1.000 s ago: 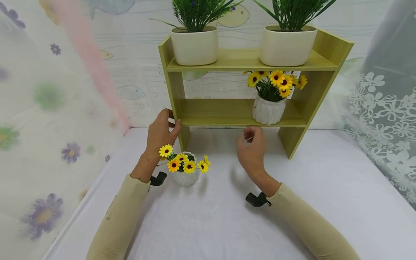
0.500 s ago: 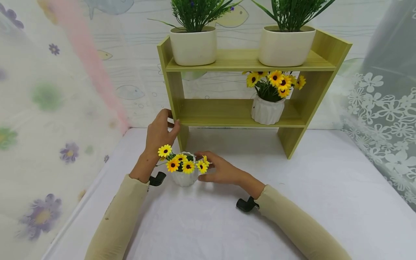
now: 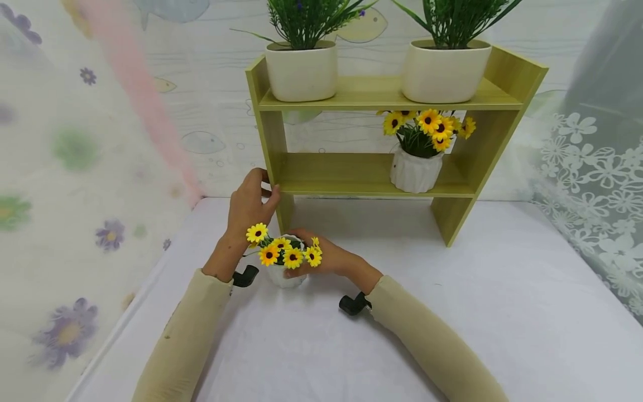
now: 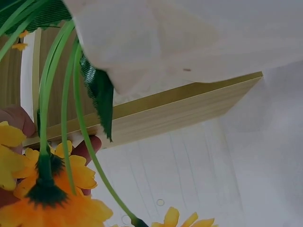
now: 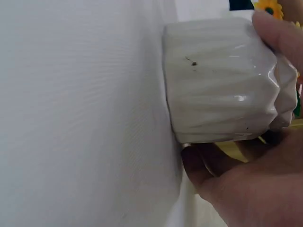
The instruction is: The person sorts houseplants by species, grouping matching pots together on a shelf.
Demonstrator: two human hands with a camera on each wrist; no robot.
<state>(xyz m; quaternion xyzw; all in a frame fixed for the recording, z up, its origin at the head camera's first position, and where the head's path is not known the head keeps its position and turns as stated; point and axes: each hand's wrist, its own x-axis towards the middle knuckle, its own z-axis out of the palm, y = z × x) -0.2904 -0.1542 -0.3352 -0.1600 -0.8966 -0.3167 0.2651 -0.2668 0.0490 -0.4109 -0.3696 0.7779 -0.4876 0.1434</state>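
Note:
A white ribbed flower pot (image 3: 278, 277) with small yellow sunflowers stands on the table, left of centre. My right hand (image 3: 329, 258) holds it from the right, thumb on the near side and fingers round the far side. In the right wrist view the glazed pot (image 5: 215, 85) still meets the white cloth. Up at the two-tier wooden shelf (image 3: 336, 173), my left hand (image 3: 248, 209) grips the left side panel at middle-board height. The left wrist view has sunflowers in front, partly hiding those fingers on the panel (image 4: 165, 113).
Another white pot (image 3: 416, 172) of sunflowers sits on the middle board, toward the right. Two larger cream planters, one left (image 3: 301, 72) and one right (image 3: 446, 72), stand on the top board. White cloth covers the table (image 3: 311, 352); patterned curtains hang behind and beside.
My right hand has moved left and down from below the middle board to the sunflower pot, and its fingers have closed round it. My left hand stays on the shelf panel.

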